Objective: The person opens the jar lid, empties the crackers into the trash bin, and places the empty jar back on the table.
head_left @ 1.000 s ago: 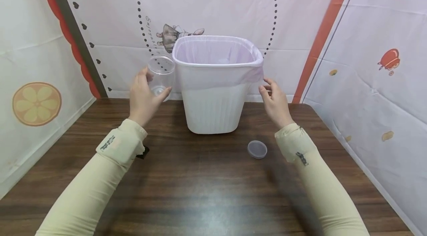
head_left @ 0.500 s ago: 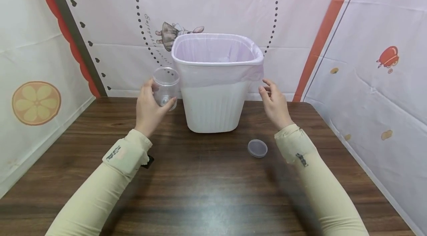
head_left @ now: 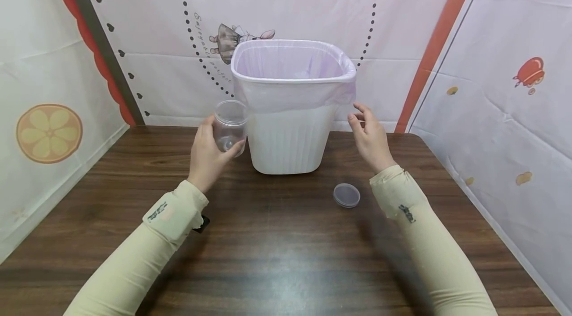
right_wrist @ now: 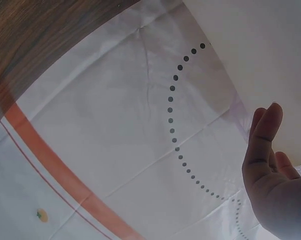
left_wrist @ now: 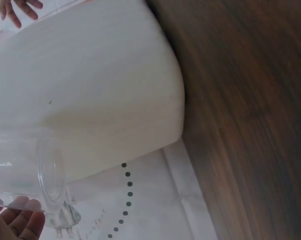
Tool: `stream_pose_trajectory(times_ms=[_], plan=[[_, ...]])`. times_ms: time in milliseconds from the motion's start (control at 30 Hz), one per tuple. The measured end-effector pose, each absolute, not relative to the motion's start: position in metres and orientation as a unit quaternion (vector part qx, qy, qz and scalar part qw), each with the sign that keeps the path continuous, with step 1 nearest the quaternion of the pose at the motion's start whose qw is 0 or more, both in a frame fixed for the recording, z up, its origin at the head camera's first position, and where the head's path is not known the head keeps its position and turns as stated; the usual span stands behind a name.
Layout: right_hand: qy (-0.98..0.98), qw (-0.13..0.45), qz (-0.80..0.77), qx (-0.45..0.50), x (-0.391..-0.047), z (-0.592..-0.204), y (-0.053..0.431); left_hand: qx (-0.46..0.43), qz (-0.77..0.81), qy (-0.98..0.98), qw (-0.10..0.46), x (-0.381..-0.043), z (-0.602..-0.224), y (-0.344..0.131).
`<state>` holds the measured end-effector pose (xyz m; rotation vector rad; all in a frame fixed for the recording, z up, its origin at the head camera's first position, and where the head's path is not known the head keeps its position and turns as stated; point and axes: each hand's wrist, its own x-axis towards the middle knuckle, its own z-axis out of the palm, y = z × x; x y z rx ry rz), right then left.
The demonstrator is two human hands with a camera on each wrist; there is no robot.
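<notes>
My left hand [head_left: 209,154] grips a clear plastic jar [head_left: 231,124] round its side, with the thumb across the front. The jar is upright, its mouth uncovered, just left of a white trash can [head_left: 286,137]. In the left wrist view the jar [left_wrist: 25,167] overlaps the can's pale wall [left_wrist: 105,75], fingers curled beneath it. To the right of the can, my right hand [head_left: 371,139] hovers with loosely bent fingers and holds nothing. The right wrist view shows that hand [right_wrist: 270,165] close by the can's side. A round clear lid [head_left: 346,195] lies on the table.
A thin purple bag [head_left: 295,60] lines the can and folds over its rim. The can stands near the back of the dark wooden table [head_left: 277,246]. Printed white cloth [head_left: 313,3] hangs behind and at both sides.
My left hand has lowered the jar and brought it slightly right, closer to the can's side. My right hand and the lid have hardly moved; the head view has shifted a little.
</notes>
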<state>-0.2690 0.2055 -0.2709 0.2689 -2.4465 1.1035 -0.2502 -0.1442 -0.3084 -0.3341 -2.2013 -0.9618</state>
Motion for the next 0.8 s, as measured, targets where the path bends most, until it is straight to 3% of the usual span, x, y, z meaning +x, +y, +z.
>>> stream_pose_trajectory(times_ms=[800], plan=[[-0.886, 0.221, 0.394, 0.106, -0.263, -0.27, 0.205, -0.142, -0.377, -0.877, 0.261, -0.236, -0.323, -0.135]])
